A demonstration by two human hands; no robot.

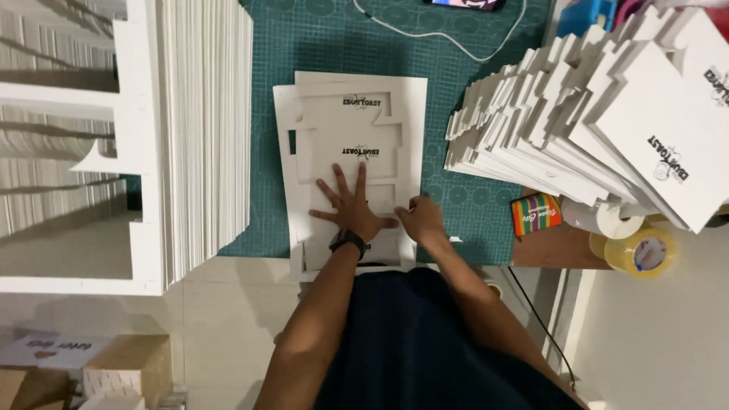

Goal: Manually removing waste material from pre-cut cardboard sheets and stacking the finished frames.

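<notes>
Head view: left hand (351, 209) pressed flat, fingers spread, on a white die-cut cardboard sheet (351, 129), right hand (420, 220) pinching its edge, grip clenched on it

Sheet stack (600, 129) and phone (465, 4) cut off by frame edges

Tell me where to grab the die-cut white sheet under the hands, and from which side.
Probably best at the right edge of the white sheet, coming from the right. It lies flat on the green cutting mat, the left hand pins its middle, and the right hand already pinches that edge low down.
</notes>
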